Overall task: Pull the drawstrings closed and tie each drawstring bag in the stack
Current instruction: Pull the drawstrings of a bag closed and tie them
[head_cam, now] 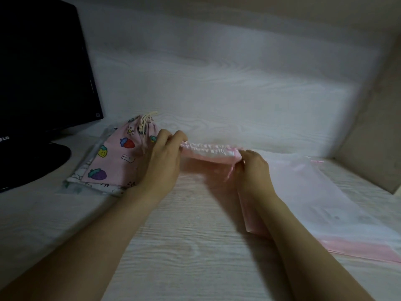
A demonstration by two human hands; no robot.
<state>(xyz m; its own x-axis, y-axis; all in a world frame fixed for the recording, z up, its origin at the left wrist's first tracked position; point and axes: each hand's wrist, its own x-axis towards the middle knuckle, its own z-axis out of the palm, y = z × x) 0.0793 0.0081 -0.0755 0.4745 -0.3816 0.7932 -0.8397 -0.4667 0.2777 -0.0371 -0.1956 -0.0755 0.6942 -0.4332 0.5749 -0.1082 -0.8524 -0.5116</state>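
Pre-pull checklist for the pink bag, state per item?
1. Left hand grips the pink bag at its left end: ok.
2. Right hand pinches the right end: ok.
3. Drawstring itself caught in the fingers: cannot tell.
4. Mouth cinched shut: not ok, the ruffled hem spans hand to hand.
5. Strawberry bag tied and set aside at left: ok.

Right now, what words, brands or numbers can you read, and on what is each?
"LG": on the lower bezel of the black flat monitor, at the left edge of view.
Small square mark at the monitor's lower right corner: too small to read.
Pink strawberry-print fabric drawstring bag: pictures only, no words.
Pale pink ruffled drawstring bag, pinched by the left hand and right hand: no text.
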